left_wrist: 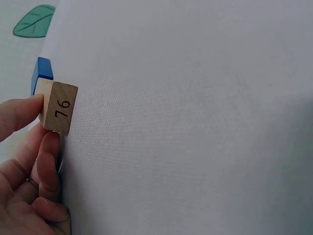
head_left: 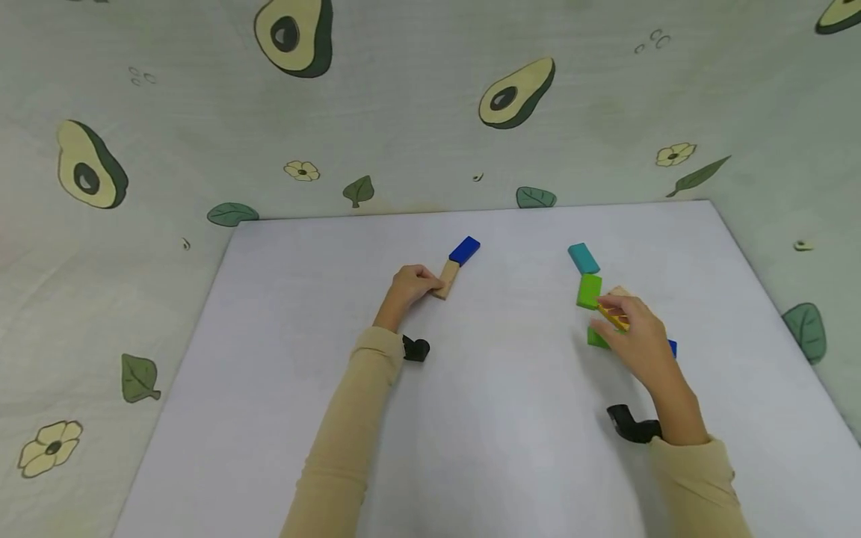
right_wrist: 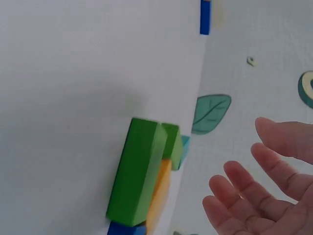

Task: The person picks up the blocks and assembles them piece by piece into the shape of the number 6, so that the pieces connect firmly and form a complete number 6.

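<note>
Between thumb and fingers my left hand pinches a plain wooden block, whose end in the left wrist view bears the number 76. A dark blue block lies end to end with it, on the far side. My right hand hovers over a group of blocks, fingers spread and holding nothing in the right wrist view. Under or beside it are a green block, a yellow-orange block and a blue block, partly hidden. Another green block and a teal block lie just beyond.
A plain wooden block shows partly behind the right hand. All blocks lie on a white tabletop, whose far edge meets a cloth printed with avocados and leaves. Black wrist-camera parts stick out beside both wrists.
</note>
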Demonstrator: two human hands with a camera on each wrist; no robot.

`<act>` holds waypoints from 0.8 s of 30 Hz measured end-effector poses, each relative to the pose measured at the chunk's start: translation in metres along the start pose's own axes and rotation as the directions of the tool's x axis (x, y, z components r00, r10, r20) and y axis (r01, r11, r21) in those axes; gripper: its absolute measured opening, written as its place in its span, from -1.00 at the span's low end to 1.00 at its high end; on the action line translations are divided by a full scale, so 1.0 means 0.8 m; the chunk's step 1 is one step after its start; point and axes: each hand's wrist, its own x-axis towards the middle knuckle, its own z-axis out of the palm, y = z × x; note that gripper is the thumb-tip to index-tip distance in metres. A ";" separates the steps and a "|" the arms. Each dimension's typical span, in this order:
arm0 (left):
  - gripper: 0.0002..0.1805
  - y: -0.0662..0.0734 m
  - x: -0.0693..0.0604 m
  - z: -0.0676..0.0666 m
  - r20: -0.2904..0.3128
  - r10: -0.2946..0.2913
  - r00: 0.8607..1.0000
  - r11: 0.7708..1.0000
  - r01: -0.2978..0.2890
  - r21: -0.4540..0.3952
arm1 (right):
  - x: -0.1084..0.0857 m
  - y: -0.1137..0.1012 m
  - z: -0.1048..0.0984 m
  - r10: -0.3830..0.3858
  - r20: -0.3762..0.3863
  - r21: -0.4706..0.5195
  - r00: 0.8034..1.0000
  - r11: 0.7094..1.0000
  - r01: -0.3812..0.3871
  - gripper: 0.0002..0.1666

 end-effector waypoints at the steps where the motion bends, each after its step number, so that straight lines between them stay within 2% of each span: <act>1: -0.77 -0.001 0.000 0.000 0.000 -0.002 1.000 1.000 0.002 -0.001 | -0.004 0.005 -0.003 0.015 -0.013 -0.021 1.000 1.000 -0.015 -0.52; 5: -0.77 -0.002 0.001 0.001 0.007 -0.014 1.000 1.000 0.014 -0.010 | -0.017 0.024 -0.012 0.099 -0.026 -0.082 0.995 0.992 -0.101 -0.52; 8: -0.77 -0.003 0.002 0.002 0.011 -0.018 1.000 1.000 0.018 -0.014 | -0.025 0.035 -0.017 0.124 -0.016 -0.113 0.992 0.986 -0.125 -0.53; 15: -0.77 -0.004 0.005 0.001 0.018 -0.022 1.000 1.000 0.023 -0.018 | -0.035 0.050 -0.017 0.102 0.048 -0.142 0.994 0.985 -0.094 -0.54; 24: -0.78 0.001 0.001 -0.001 0.026 -0.035 0.999 0.999 0.035 -0.032 | -0.017 0.041 -0.001 0.107 0.148 -0.220 0.983 0.973 -0.072 -0.51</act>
